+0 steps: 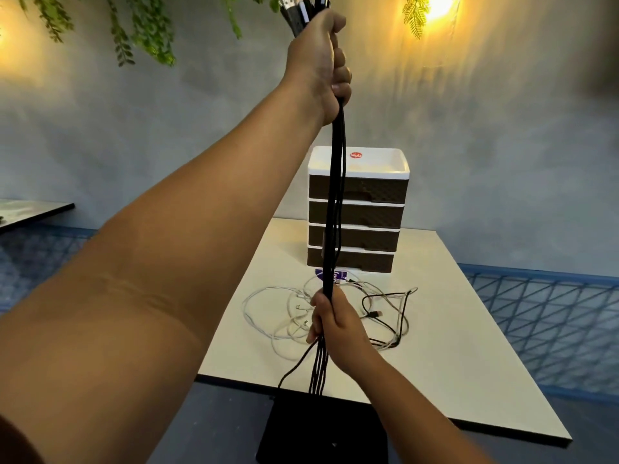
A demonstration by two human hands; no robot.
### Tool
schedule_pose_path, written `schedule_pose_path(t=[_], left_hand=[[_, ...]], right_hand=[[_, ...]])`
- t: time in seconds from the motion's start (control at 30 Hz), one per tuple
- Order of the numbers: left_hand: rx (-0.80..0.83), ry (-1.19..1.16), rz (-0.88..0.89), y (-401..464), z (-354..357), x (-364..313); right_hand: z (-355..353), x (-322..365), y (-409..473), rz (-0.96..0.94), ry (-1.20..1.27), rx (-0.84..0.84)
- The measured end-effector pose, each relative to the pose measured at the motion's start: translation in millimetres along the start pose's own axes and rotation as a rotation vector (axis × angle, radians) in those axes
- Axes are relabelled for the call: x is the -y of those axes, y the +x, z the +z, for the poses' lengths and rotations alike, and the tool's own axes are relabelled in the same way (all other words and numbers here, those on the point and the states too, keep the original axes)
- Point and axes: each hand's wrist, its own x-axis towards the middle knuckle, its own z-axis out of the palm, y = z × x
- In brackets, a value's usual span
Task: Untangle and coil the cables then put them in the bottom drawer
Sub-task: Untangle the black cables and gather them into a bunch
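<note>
My left hand (318, 61) is raised high and grips the top of a bundle of black cables (336, 195), with plug ends sticking out above the fist. The bundle hangs straight down, and my right hand (331, 319) grips it lower, just above the table. Below that hand the strands spread apart and run past the table's front edge. A tangle of white and black cables (382, 309) lies on the white table (452, 346). Behind it stands a brown and white drawer unit (371, 209) whose bottom drawer (368, 261) is closed.
A purple and white card (341, 274) lies in front of the drawer unit. The table's dark base (301, 430) shows below its front edge. Blue lattice fencing (552, 313) runs behind the table. Green leaves (150, 28) and a wall lamp (438, 8) hang overhead.
</note>
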Motion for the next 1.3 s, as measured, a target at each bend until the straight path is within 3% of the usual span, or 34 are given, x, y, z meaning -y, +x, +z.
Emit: schedule_pose_path(t=[0.1,0.3,0.33,0.47,0.67,0.77,1.1,1.3], left_hand=[[-0.032,0.005,0.002,-1.6,-6.8,3.6],[-0.023,-0.029,-0.010,-6.3,-22.7,20.1],[-0.025,-0.038,-0.022,-6.3,-24.0,22.0],[-0.028,-0.040,-0.045,-8.4,-23.4,27.2],[-0.072,-0.071,0.009,-9.5,-20.9,15.0],[-0.090,-0.038,0.002,-9.2,-27.1,13.7],[-0.111,-0.085,-0.078,-10.8,-47.8,46.8],[-0.109,-0.099,-0.117,8.8,-64.8,68.7]], right_hand=[[1.4,-26.3,-11.5,0.072,-0.054,0.073],[-30.8,-29.4,-2.5,0.376,-0.395,0.431],[-37.0,-19.1,3.3,0.361,-0.358,0.422],[-43.3,25.7,20.7,0.208,0.160,0.139],[-12.7,-9.8,-6.1,0.141,-0.092,0.098],[-9.8,-36.1,-26.2,0.200,-0.073,0.046],[-56.4,-74.3,-29.3,0.513,-0.486,0.484],[-83.4,-79.0,-17.1,0.533,-0.419,0.339]])
